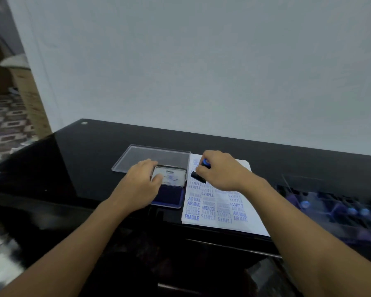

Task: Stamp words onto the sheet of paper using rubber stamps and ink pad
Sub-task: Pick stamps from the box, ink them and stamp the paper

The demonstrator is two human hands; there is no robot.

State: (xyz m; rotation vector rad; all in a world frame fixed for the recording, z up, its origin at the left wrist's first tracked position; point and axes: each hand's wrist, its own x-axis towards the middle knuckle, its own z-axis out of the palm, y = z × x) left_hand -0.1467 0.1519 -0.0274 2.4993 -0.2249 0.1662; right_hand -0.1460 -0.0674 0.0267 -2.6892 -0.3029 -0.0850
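Blue-knobbed black rubber stamp (pixel 198 176) is clenched in the right hand (pixel 221 170) over the top-left of the white paper sheet (pixel 223 209), dark-blue ink pad (pixel 171 197) just to its left, silver tin lid (pixel 169 175) gripped by the left hand (pixel 141 183).

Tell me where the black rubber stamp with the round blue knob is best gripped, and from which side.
Best grip the black rubber stamp by the handle under its blue knob, from above and the right, as the right hand does. Its black base points down at the white stamped sheet and must stay free. The left hand on the metal ink pad lid crowds the left.
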